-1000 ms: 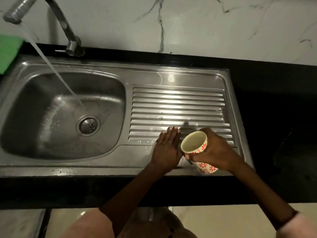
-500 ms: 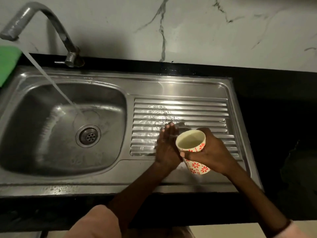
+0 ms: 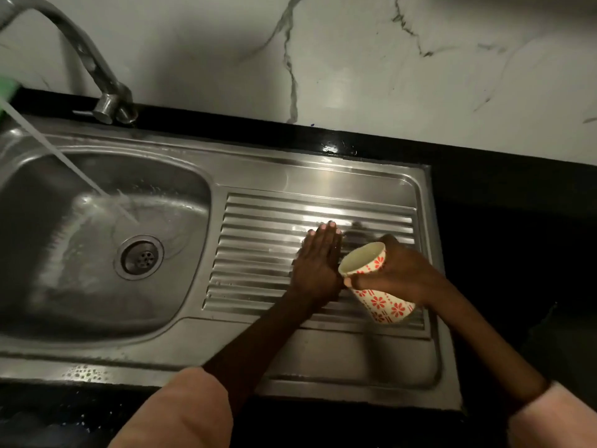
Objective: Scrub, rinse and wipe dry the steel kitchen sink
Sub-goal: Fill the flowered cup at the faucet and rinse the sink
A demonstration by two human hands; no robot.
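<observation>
The steel sink (image 3: 290, 176) has a bowl on the left with a round drain (image 3: 139, 257) and a ribbed drainboard (image 3: 258, 253) on the right. Water runs from the curved tap (image 3: 97, 69) into the bowl. My left hand (image 3: 318, 263) lies flat, fingers straight, on the wet drainboard ribs. Beside it, my right hand (image 3: 405, 273) grips a white paper cup with red flowers (image 3: 374, 282), tilted with its mouth toward the left hand. I cannot tell whether the cup holds water.
A black counter (image 3: 500, 221) surrounds the sink, with a white marble wall (image 3: 355, 59) behind. A green thing (image 3: 6, 88) shows at the far left edge. Soap bubbles (image 3: 85, 372) sit on the sink's front rim.
My left hand has slid away from me up the drainboard ribs, and the cup hand has followed beside it. The view has shifted closer and lower.
</observation>
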